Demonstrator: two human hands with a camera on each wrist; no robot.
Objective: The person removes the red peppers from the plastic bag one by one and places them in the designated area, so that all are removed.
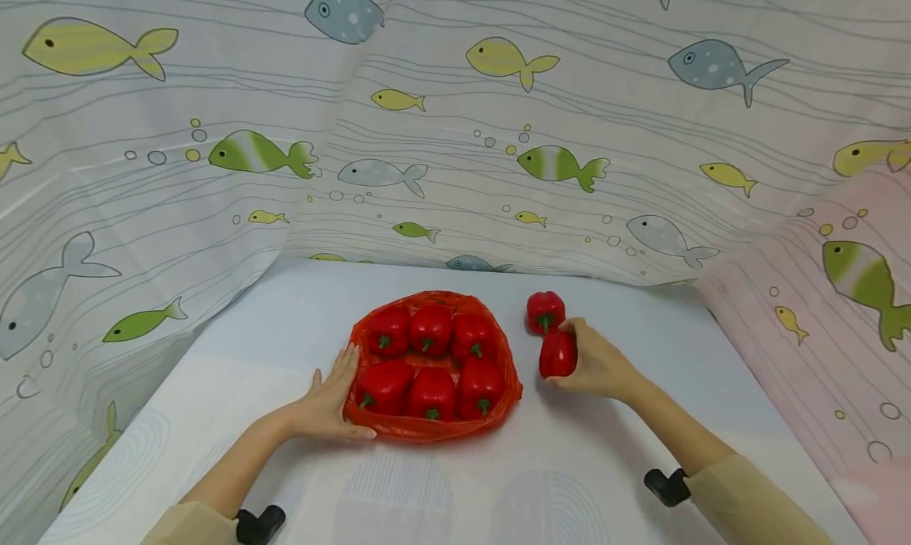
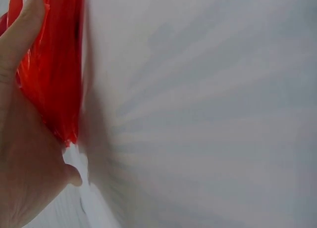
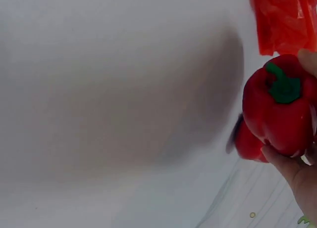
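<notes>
A red plastic bag [image 1: 455, 429], its mouth spread wide, lies mid-table with several red bell peppers [image 1: 430, 329] in two rows inside. Against the bag's left side rests my left hand [image 1: 323, 403], fingers extended; the left wrist view shows it touching the red plastic. To the right of the bag, my right hand [image 1: 601, 363] grips a red bell pepper [image 3: 280, 107] between thumb and fingers, its green stem visible in the right wrist view. Just behind the held one, another red bell pepper [image 1: 545, 312] stands on the table.
The white table [image 1: 270, 347] has faint patterned arcs near its front. A fish-print curtain [image 1: 441, 134] hangs behind it and along both sides. Black straps with mounts [image 1: 667, 488] sit on both wrists, at the beige sleeves [image 1: 754, 497].
</notes>
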